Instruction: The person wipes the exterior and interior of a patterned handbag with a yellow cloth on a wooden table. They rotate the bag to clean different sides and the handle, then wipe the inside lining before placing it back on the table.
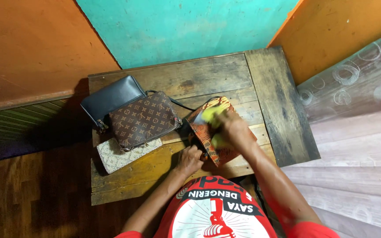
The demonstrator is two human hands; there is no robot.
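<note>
An orange patterned bag lies on the small wooden table, near its front edge. My left hand grips the bag's near corner and holds it down. My right hand rests on top of the bag, closed around a yellow-green cloth that shows blurred at the fingers.
To the left on the table lie a black leather bag, a brown patterned bag on top of it, and a pale woven pouch beneath. Orange and teal walls stand behind; a curtain hangs at right.
</note>
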